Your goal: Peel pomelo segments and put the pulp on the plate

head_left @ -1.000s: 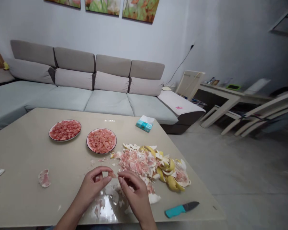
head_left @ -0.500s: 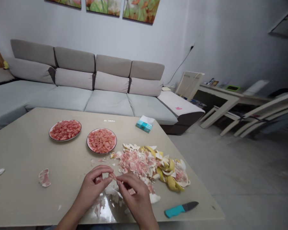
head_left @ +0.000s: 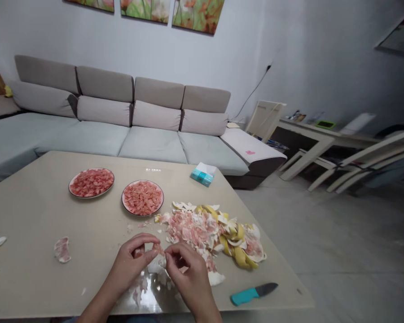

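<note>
Lower centre of the frame: a small pink piece of citrus flesh (head_left: 158, 248) is held above the glossy beige table top (head_left: 37, 215), in the narrow gap between the two hands.

Left hand (head_left: 132, 261): curled, thumb and forefinger closed on the piece's left end; the other fingers are folded beneath, and a second pink fragment appears to be tucked in the palm, though this cannot be confirmed.

Right hand (head_left: 187, 272): closed to a pinch, thumb and forefinger tips meeting at the piece's right end; the back of the hand is turned to the camera, so the exact contact is partly hidden.

Relation noted: the piece's long axis runs roughly left to right across the frame, dipping slightly toward the right hand; it lies directly between the two sets of fingertips, the greater part of it on the left hand's side.

Surroundings: white membrane scraps (head_left: 155, 267) lie on the table just under the hands; a heap of pink, white and yellow peelings (head_left: 208, 231) lies near, to the upper right; two round plates of pink flesh (head_left: 142, 197) (head_left: 91, 182) are set further up the frame; a teal-handled knife (head_left: 254, 293) lies at lower right, well apart from the hands.
</note>
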### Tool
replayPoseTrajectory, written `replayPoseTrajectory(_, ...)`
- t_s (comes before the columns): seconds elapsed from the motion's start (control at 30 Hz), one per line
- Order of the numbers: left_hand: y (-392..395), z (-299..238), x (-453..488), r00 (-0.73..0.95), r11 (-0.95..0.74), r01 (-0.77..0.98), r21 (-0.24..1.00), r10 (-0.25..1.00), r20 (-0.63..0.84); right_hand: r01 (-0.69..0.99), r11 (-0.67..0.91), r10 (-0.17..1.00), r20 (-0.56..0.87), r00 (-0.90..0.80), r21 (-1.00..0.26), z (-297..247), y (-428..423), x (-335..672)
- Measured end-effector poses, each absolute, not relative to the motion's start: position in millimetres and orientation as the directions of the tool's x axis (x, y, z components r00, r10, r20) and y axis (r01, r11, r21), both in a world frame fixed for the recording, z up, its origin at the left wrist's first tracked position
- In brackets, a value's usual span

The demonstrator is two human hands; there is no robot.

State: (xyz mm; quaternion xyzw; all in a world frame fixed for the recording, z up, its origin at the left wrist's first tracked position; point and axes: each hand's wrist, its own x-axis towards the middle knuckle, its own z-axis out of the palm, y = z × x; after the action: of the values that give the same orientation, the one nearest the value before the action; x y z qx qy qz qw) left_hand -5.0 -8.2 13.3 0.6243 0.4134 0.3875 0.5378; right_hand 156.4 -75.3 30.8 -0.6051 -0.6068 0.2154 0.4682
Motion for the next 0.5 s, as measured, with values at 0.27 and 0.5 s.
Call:
replayPoseTrajectory(0.27, -7, 13, -5, 0.418, 0.278, -0.199, 0.940, 0.891, -0.175, 0.448, 0.098, 0.942, 0.228, 0.247, -0.889, 21, -77, 162)
replayPoseTrajectory(0.5, -8, 15, -2, 0.515, 0.378, -0.255, 0.890, 0.832, -0.206, 0.348, 0.091, 0.945, 0.191, 0.265, -0.933, 15, -74, 156)
